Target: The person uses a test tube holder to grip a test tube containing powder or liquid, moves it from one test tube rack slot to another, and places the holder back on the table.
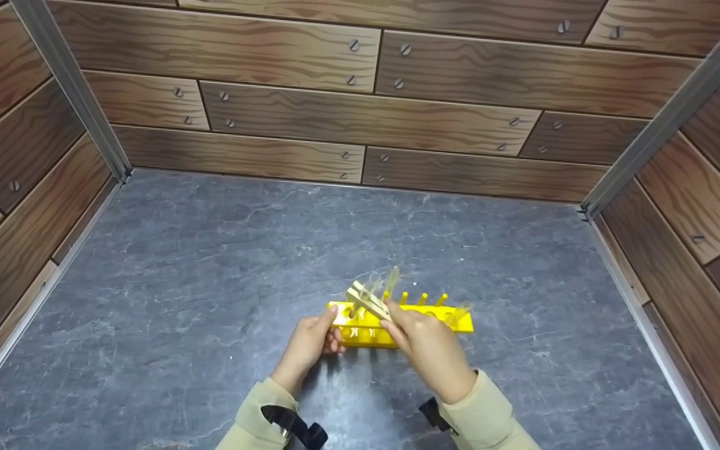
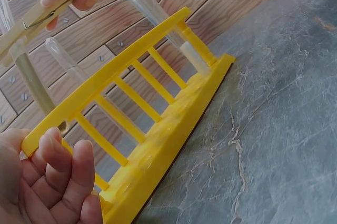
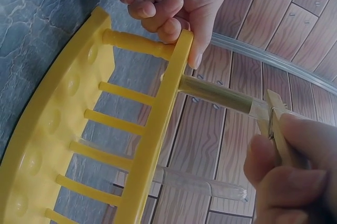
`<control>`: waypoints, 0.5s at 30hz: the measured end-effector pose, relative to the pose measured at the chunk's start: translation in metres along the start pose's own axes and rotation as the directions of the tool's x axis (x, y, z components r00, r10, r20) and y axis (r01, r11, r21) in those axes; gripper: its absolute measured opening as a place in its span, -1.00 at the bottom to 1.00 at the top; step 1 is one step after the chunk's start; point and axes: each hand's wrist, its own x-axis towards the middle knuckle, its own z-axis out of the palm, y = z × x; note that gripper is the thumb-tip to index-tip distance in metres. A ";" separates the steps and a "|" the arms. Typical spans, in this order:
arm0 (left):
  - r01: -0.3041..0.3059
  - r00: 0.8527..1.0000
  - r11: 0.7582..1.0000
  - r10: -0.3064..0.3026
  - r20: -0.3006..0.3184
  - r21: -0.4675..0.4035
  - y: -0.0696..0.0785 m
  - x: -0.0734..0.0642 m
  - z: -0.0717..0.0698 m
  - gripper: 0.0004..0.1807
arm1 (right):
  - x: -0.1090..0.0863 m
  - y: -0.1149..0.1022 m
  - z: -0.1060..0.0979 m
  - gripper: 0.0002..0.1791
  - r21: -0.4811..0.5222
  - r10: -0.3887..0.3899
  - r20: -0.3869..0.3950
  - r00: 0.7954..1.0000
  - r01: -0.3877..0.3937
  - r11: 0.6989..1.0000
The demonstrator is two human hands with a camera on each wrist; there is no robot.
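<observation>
A yellow test tube rack (image 1: pixel 419 309) stands on the table. Its near-left end is pinched by my left hand (image 1: pixel 310 340), thumb on the top bar and other fingers curled below, as the right wrist view shows (image 3: pixel 174 8). My right hand (image 1: pixel 432 350) grips a wooden test tube holder (image 1: pixel 367 301), whose jaws clasp a test tube (image 3: pixel 216 93) with yellowish-brown liquid. That tube's bottom end sits in the hole of the top bar nearest my left hand (image 2: pixel 52 182). Its upper end is partly hidden by the holder.
A clear test tube (image 3: pixel 202 183) stands near the rack's middle. Another tube (image 2: pixel 192 58), with pale whitish content low down, is at the far end. Several yellow pegs (image 1: pixel 424 299) rise along the rack's back. Wood-patterned walls (image 1: pixel 285 119) enclose the grey marbled tabletop (image 1: pixel 210 262).
</observation>
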 end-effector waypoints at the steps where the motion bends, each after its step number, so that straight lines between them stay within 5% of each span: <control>1: 0.001 1.000 1.000 -0.001 -0.001 0.001 0.000 0.000 0.000 -0.48 | 0.000 0.000 0.000 -0.61 -0.003 0.001 0.001 1.000 -0.001 1.000; 15: 0.007 1.000 1.000 -0.007 -0.009 0.009 0.000 -0.003 0.000 -0.47 | 0.002 -0.001 0.004 -0.60 -0.042 0.027 0.063 0.998 -0.024 0.999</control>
